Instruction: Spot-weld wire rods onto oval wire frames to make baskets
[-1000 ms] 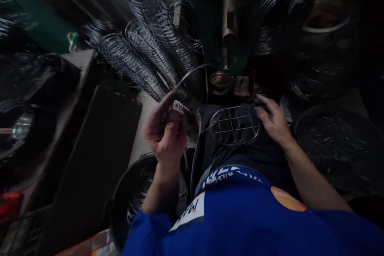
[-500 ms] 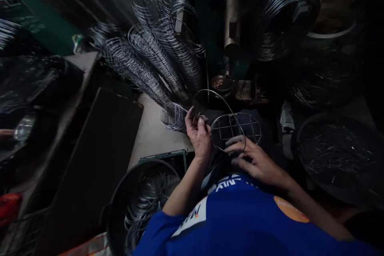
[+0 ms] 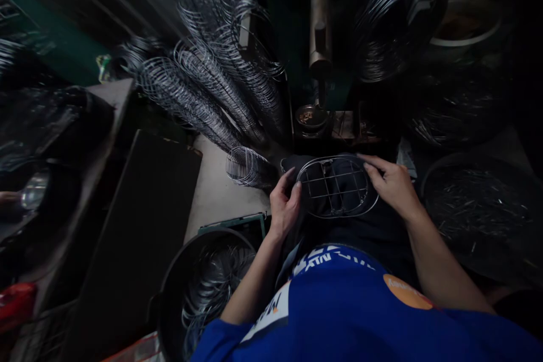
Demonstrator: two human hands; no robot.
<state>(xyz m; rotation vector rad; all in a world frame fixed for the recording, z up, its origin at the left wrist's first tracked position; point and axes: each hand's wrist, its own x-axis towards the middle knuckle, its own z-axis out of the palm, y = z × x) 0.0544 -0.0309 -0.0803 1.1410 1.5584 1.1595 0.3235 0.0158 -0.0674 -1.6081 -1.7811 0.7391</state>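
Wire grid [image 3: 326, 178], just one, sits over the lap [image 3: 339, 232]; one wire loop [image 3: 376, 202], raised across it half a second ago, now lies along its rim, the pair seemingly near alignment. Part-curled, the left hand [image 3: 285, 206] and right hand [image 3: 392, 184] pinch opposite ends. Four ring stacks [image 3: 224, 82] lean leftward.

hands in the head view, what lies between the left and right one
Between the left hand and right hand lie an oval wire grid and a wire loop, over dark trousers; the head view shows it.
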